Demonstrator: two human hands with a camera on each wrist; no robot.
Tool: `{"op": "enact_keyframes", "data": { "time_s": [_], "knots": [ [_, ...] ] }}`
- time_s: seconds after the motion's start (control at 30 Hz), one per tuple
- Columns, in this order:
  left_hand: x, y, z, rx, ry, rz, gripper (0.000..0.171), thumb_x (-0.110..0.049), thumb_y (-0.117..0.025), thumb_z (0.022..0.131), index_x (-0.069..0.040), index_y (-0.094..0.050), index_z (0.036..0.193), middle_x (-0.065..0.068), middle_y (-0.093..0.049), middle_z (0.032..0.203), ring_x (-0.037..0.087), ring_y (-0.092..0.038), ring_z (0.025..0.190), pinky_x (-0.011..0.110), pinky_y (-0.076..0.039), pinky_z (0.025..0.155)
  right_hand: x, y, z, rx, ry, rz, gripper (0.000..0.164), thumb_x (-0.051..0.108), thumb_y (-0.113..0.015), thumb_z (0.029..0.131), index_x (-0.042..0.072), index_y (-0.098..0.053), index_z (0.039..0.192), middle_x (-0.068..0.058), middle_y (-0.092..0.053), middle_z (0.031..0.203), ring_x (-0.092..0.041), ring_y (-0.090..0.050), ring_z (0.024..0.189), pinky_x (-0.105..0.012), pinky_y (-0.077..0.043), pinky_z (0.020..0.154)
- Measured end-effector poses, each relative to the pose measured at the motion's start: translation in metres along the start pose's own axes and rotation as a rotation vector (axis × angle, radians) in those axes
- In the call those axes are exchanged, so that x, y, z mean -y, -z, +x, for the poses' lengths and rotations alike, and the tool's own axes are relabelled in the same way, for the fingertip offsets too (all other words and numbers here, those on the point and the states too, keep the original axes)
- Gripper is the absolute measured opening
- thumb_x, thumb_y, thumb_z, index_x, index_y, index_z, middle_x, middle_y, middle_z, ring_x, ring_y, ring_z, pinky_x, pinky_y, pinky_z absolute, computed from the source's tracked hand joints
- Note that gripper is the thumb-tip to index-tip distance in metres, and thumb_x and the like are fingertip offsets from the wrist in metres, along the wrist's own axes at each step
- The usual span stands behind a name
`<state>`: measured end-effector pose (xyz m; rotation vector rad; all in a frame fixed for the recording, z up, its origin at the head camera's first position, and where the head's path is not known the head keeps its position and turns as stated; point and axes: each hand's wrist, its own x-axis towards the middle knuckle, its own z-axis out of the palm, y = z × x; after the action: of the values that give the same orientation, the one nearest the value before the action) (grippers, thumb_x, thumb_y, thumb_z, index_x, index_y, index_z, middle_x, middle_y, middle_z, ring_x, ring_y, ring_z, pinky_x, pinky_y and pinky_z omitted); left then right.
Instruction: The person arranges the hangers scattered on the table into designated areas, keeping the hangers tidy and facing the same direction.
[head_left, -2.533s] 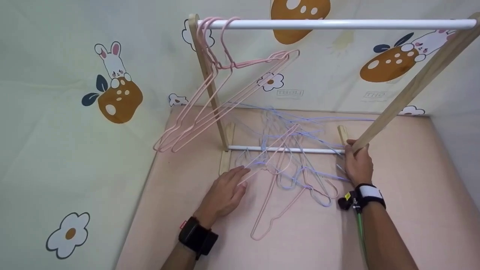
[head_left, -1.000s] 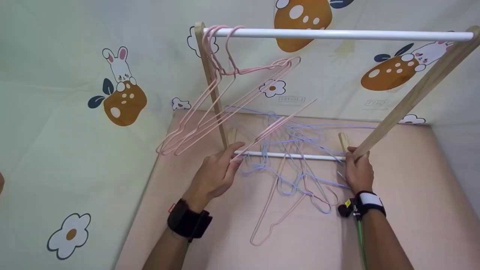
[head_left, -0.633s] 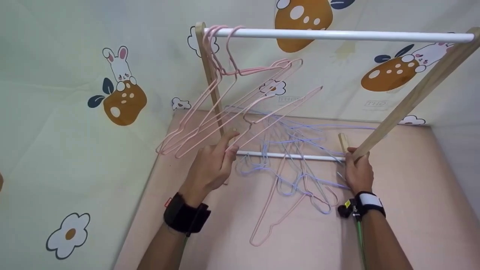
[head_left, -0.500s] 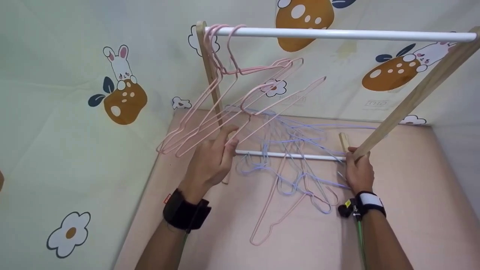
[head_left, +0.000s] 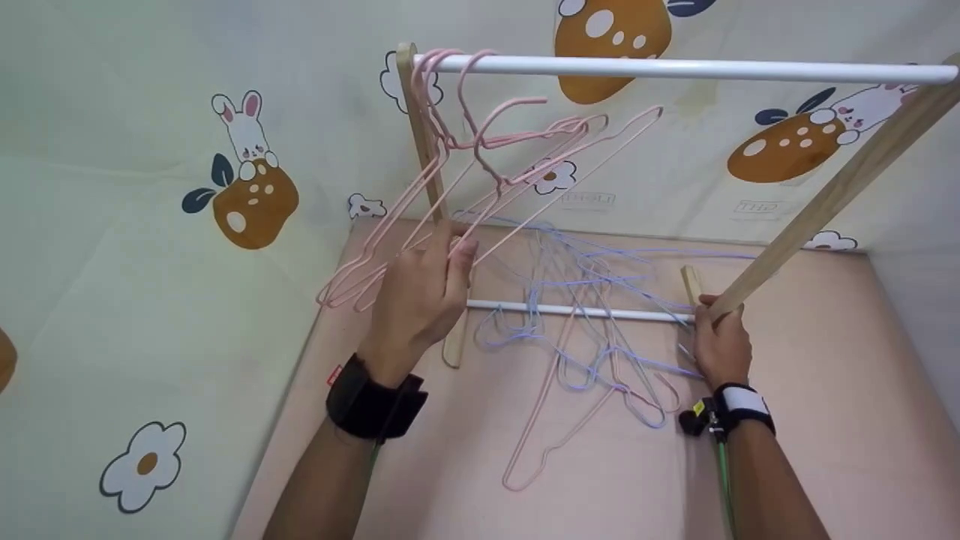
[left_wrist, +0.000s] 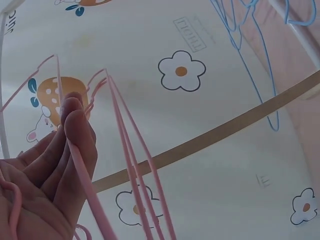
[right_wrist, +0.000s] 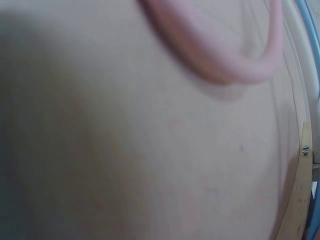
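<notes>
Hanging seems the step in hand: the left hand [head_left: 424,296], below the round white rail [head_left: 675,69], pinches a triangular pink wire hanger [left_wrist: 91,192], its hook lower than the rail. The next move likely calls for lifting that hook over the rail. The right hand [head_left: 724,345], low beneath the rail's right end, grips a pale wooden post [head_left: 840,180].

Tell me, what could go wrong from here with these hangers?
The pink hanger in the left hand might snag the hanging pink hangers, which it overlaps in the head view. Its hook is not over the top bar, so it could drop if the grip slips. The blue hangers lie jumbled by the lower bar and might tangle when lifted.
</notes>
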<state>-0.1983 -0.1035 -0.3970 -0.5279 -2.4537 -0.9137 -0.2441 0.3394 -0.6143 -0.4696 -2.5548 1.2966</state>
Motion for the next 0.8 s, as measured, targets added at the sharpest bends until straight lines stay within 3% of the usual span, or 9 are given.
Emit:
{"op": "enact_keyframes", "data": {
  "time_s": [0.2,0.33,0.8],
  "knots": [
    [-0.008,0.007,0.014,-0.022,0.048,0.035,0.044,-0.034,-0.045,0.118,0.002,-0.066,0.130,-0.001,-0.042,0.062,0.017,-0.039,0.051,0.035,-0.030,0.049,0.001,0.001,-0.001,0.003,-0.004,0.006,0.047,0.041,-0.046,0.116,0.013,-0.052,0.153,-0.028,-0.066,0.141,-0.047,-0.063,0.120,-0.062,-0.043,0.096],
    [-0.012,0.009,0.020,-0.016,0.090,0.064,0.045,-0.036,-0.045,0.118,0.002,-0.067,0.127,0.001,-0.044,0.063,0.020,-0.043,0.053,0.035,-0.032,0.051,-0.001,0.000,0.000,-0.004,0.006,0.005,0.046,0.039,-0.047,0.116,0.012,-0.053,0.152,-0.027,-0.067,0.138,-0.045,-0.064,0.117,-0.060,-0.042,0.092],
    [-0.015,0.006,0.028,0.046,0.229,0.123,0.052,-0.045,-0.041,0.119,0.001,-0.066,0.126,0.005,-0.049,0.067,0.025,-0.051,0.060,0.037,-0.036,0.054,-0.003,-0.002,0.002,-0.018,0.017,0.005,0.045,0.038,-0.046,0.116,0.012,-0.054,0.151,-0.028,-0.068,0.134,-0.046,-0.064,0.113,-0.063,-0.042,0.092]
  ]
}}
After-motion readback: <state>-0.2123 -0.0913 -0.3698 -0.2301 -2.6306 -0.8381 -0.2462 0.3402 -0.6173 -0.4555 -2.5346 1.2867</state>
